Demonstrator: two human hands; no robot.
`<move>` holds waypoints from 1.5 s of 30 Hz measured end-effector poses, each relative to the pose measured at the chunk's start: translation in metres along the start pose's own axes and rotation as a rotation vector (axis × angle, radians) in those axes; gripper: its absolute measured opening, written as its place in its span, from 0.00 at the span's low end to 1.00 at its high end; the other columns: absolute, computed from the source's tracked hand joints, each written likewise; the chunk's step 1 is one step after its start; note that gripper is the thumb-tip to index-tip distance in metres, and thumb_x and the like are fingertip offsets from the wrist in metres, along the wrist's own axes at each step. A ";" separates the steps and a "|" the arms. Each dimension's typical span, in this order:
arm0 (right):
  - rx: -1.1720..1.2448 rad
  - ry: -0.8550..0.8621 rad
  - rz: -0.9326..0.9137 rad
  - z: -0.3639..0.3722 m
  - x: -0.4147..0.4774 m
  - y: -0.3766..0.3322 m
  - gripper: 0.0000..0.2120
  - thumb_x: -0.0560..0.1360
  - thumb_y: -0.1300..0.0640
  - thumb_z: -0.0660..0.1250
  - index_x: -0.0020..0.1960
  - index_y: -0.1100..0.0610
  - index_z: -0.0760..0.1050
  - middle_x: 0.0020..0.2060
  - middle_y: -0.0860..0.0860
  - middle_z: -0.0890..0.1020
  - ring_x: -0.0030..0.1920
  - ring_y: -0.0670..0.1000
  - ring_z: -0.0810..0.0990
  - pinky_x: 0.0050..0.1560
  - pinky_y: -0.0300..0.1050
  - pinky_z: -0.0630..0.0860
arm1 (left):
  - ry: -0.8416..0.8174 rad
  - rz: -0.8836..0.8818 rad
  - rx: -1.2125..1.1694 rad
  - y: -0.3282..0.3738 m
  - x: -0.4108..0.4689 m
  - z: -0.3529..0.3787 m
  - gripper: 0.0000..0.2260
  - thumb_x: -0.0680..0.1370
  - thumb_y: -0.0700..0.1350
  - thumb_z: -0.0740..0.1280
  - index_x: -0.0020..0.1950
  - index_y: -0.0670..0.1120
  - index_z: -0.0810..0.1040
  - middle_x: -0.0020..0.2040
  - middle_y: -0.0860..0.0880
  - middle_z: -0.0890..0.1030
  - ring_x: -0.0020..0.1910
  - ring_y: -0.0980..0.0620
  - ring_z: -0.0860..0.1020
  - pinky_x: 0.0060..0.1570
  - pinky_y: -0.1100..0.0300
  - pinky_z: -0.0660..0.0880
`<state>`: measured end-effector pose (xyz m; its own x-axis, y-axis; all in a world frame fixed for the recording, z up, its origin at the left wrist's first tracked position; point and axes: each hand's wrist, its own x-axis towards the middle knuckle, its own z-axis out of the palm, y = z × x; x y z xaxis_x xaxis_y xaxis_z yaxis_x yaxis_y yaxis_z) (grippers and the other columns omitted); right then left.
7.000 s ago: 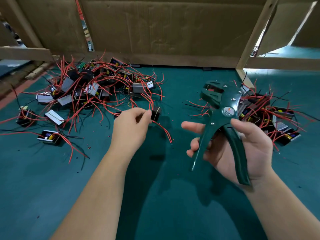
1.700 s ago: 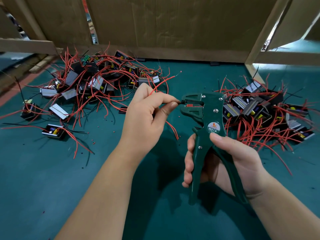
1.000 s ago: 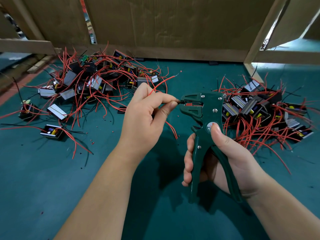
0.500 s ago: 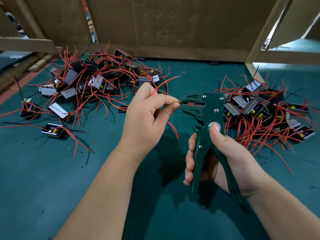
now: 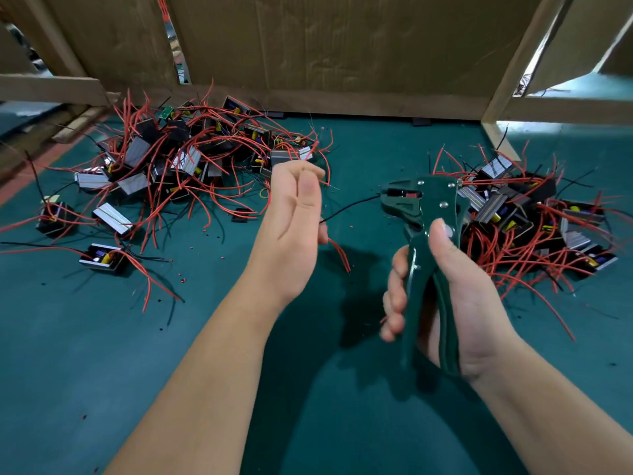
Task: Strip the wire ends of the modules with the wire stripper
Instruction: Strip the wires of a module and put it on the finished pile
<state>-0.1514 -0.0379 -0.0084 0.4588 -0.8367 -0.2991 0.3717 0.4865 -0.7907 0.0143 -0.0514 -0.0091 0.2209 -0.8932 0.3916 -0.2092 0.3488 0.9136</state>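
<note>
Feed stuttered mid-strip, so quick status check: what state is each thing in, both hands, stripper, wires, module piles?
left hand: curled round the black wire, holding it.
black wire: spans from the left hand to the wire stripper's head.
red wires: hang loose below the left hand.
wire stripper: upright, handles squeezed close.
right hand: grips the wire stripper's handles.
left module pile: tangled heap, untouched.
right module pile: tangled heap, untouched.

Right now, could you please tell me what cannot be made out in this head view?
- Head view: the module held by the left hand is hidden behind the hand; only its black wire and red wires emerge.
- Head view: the black wire's tip is hidden inside the head of the wire stripper that the right hand grips.
- Head view: the left fingertips are motion-blurred.
</note>
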 end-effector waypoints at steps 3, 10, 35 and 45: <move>0.118 -0.115 0.005 -0.004 0.001 -0.003 0.26 0.69 0.36 0.59 0.41 0.59 0.78 0.37 0.62 0.80 0.32 0.60 0.79 0.37 0.56 0.80 | 0.050 -0.157 -0.298 0.004 0.005 0.005 0.21 0.75 0.61 0.45 0.57 0.51 0.67 0.34 0.56 0.67 0.28 0.53 0.68 0.35 0.57 0.69; 0.205 -0.328 0.163 0.000 0.000 0.001 0.34 0.70 0.31 0.56 0.60 0.57 0.78 0.50 0.62 0.80 0.36 0.61 0.81 0.44 0.58 0.79 | -0.140 -0.130 -0.718 0.011 -0.004 0.009 0.34 0.73 0.66 0.41 0.74 0.50 0.56 0.36 0.46 0.70 0.32 0.50 0.71 0.36 0.59 0.74; 0.011 0.027 -0.414 -0.019 -0.005 -0.027 0.12 0.68 0.55 0.61 0.47 0.58 0.79 0.37 0.56 0.81 0.37 0.61 0.81 0.42 0.60 0.80 | -0.621 -0.057 0.485 -0.013 -0.019 0.033 0.17 0.84 0.44 0.51 0.71 0.49 0.69 0.71 0.47 0.70 0.77 0.49 0.52 0.74 0.58 0.42; 0.251 -0.327 0.024 -0.011 -0.005 -0.020 0.23 0.67 0.49 0.63 0.55 0.64 0.76 0.47 0.66 0.81 0.37 0.62 0.80 0.43 0.59 0.80 | -0.258 -0.008 0.789 -0.023 0.004 -0.002 0.24 0.71 0.39 0.54 0.65 0.44 0.76 0.68 0.46 0.74 0.69 0.47 0.67 0.68 0.59 0.58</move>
<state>-0.1699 -0.0465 0.0034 0.6871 -0.7199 -0.0983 0.5245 0.5851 -0.6185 0.0218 -0.0624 -0.0278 0.0194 -0.9653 0.2603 -0.8366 0.1269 0.5329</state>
